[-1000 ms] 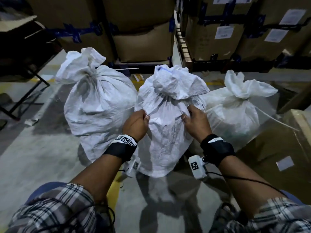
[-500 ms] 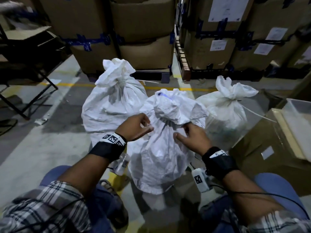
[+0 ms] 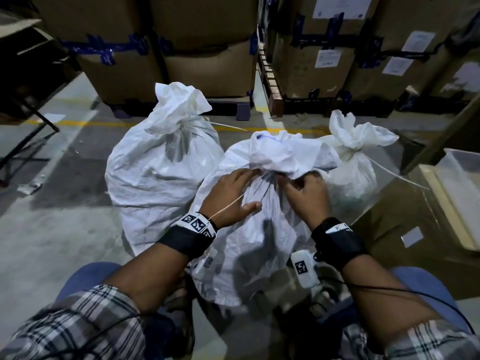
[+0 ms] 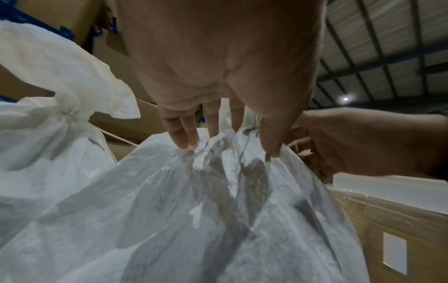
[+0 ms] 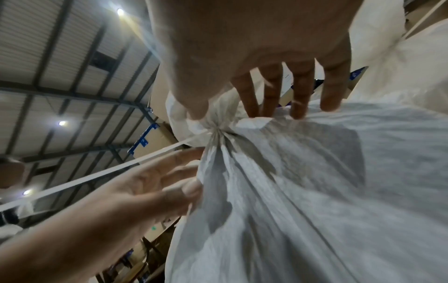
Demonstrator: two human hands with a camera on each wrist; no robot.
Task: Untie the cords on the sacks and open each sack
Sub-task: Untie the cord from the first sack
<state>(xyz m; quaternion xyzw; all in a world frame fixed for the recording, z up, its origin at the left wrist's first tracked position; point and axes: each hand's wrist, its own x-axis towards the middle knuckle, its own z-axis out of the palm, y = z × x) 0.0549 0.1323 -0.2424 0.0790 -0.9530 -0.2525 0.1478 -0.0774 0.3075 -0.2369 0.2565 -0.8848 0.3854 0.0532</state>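
Three white woven sacks stand on the floor, each tied at the neck. The middle sack (image 3: 254, 242) is nearest, between my knees. My left hand (image 3: 244, 188) lies spread on its left shoulder, fingertips (image 4: 186, 141) pressing into the folds below the neck. A thin pale cord (image 3: 228, 206) runs from the neck across the back of that hand towards the wrist, and shows taut as the cord (image 5: 97, 174). My right hand (image 3: 304, 185) pinches the gathered neck (image 5: 215, 126) between thumb and fingers. The left sack (image 3: 155, 178) and right sack (image 3: 355, 172) stand behind, untouched.
Stacked cardboard boxes (image 3: 207, 61) on pallets wall off the back. A cardboard box (image 3: 415, 229) with a clear plastic bin (image 3: 462, 178) on it sits close at the right. A dark metal-legged table (image 3: 26, 74) is at far left. A yellow line (image 3: 78, 123) crosses the concrete floor.
Both hands moved up from the middle sack's body to its tied neck. The cord now lies stretched across my left hand. The view has shifted closer over the sack.
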